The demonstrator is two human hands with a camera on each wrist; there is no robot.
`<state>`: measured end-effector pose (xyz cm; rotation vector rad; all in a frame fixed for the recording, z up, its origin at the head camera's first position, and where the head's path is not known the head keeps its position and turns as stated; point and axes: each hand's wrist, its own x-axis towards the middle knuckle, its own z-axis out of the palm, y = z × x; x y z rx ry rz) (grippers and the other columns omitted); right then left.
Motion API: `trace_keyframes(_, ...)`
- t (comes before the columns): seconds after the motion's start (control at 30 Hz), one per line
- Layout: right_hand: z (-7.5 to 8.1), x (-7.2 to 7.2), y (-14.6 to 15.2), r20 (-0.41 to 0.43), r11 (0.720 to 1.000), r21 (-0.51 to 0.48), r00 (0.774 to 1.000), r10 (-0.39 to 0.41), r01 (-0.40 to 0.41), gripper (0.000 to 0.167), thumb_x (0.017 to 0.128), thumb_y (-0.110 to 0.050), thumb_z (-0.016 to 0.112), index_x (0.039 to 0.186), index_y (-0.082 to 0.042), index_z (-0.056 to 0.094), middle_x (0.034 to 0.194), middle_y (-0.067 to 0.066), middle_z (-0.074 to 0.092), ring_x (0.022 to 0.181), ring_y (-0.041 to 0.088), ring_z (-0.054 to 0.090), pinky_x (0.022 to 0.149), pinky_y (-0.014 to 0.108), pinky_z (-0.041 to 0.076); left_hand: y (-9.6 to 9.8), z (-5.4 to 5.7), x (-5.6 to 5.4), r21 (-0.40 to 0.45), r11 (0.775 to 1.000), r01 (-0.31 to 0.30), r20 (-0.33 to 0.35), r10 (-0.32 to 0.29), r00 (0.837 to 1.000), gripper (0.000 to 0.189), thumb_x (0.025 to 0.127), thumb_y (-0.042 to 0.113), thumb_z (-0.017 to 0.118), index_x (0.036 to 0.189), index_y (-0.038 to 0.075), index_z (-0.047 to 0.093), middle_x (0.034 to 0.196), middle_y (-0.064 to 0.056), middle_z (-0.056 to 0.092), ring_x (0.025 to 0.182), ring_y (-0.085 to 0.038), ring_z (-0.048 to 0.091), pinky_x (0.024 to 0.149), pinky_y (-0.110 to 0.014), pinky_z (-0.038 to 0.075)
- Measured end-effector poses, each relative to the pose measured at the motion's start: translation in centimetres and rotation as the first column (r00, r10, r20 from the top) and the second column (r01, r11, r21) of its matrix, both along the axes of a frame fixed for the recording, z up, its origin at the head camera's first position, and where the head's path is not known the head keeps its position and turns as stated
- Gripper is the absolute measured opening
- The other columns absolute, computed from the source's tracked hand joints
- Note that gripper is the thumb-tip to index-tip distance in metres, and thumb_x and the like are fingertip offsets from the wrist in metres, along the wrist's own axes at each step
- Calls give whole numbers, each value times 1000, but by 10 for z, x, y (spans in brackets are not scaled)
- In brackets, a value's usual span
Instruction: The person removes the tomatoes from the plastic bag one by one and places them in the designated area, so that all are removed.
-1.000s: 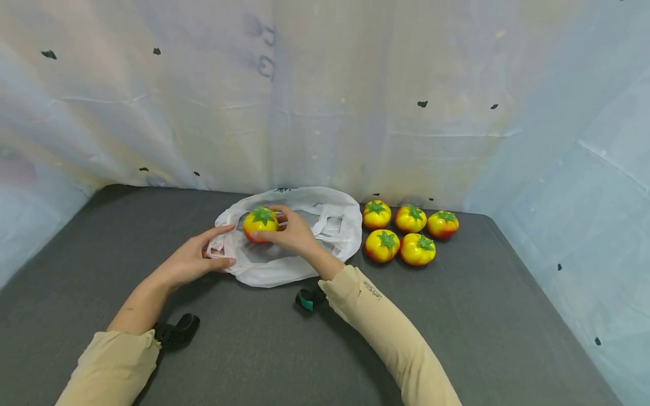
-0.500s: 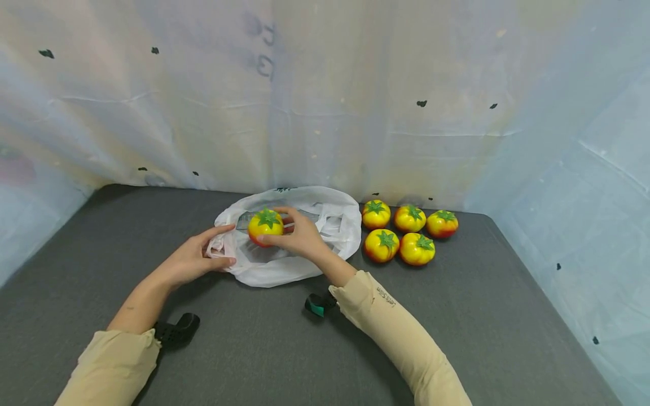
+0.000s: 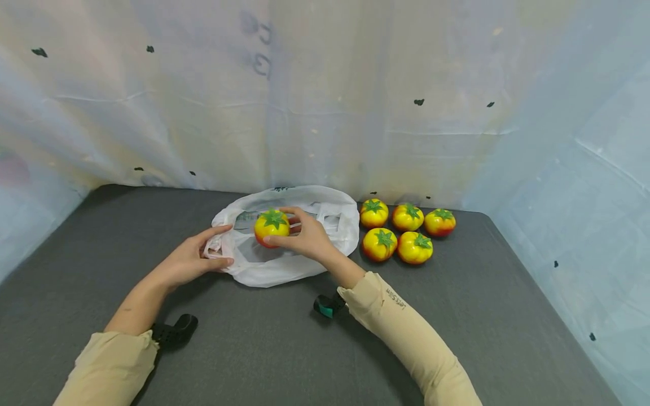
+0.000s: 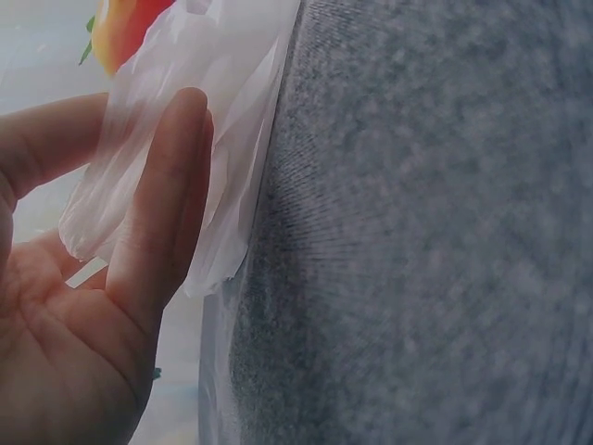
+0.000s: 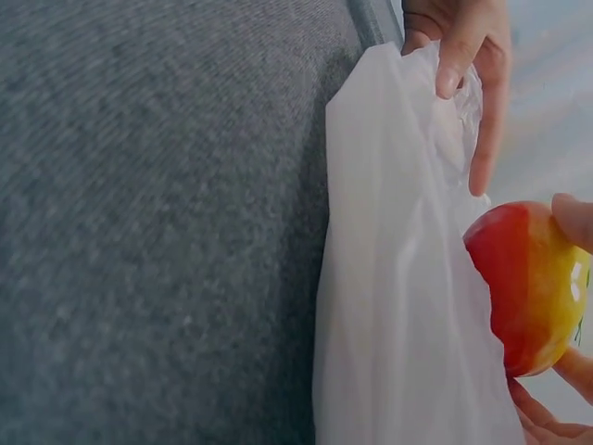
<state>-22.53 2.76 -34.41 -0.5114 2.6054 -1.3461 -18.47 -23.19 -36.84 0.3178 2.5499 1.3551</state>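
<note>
In the head view a white plastic bag (image 3: 274,273) lies on the dark table with its mouth facing up. My right hand (image 3: 307,237) holds a yellow and red tomato (image 3: 271,224) with a green leafy top over the bag's mouth, thumb on the near side and fingers behind. The right wrist view shows the tomato's red underside beside the bag's rim. My left hand (image 3: 190,259) holds the bag's bunched left end between thumb and fingers. In the left wrist view the bag's thin film (image 4: 218,167) passes between these fingers.
Several similar tomatoes (image 3: 380,245) stand in two rows just right of the bag. White sheeting (image 3: 325,113) hangs behind the table (image 3: 254,355) and along its sides. A black wrist camera (image 3: 175,331) is strapped to the left wrist, another (image 3: 327,305) to the right.
My right hand has moved a little to the right and nearer with the tomato, still over the bag's mouth. My left hand stays at the bag's left end.
</note>
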Motion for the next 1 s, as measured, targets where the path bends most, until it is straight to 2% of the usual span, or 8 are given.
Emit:
trace_keyframes(0.27,3,4,10,11,1000,-15,1000,-12,12,65,80,-36,75,138,-23,49,127,11,55,112,29,57,88,36,50,-5,0,1,8,1000,14,-19,-13,1000,81,86,24,71,152,9,26,121,-25,48,73,-12,61,66,-28,50)
trace_keyframes(0.43,4,6,20,7,1000,-21,1000,-22,22,65,81,-35,75,138,-23,48,127,10,55,112,28,56,89,37,49,-4,0,0,13,1000,14,-11,-14,1000,81,86,23,71,152,9,26,115,-23,49,75,-11,61,67,-28,51)
trace_keyframes(0.63,4,7,31,3,999,-51,1000,-17,17,63,82,-30,74,139,-21,47,129,11,54,112,26,55,88,35,50,-3,1,-1,18,1000,17,-1,-17,1000,82,87,23,71,152,8,24,124,-26,46,79,-13,64,68,-29,51)
trace_keyframes(1.0,4,11,48,-27,998,-58,1000,-10,8,63,82,-27,75,139,-24,47,131,10,53,112,25,57,91,35,50,-1,1,0,25,999,29,-10,-29,1000,81,87,21,70,152,6,24,127,-29,45,78,-12,65,67,-31,51)
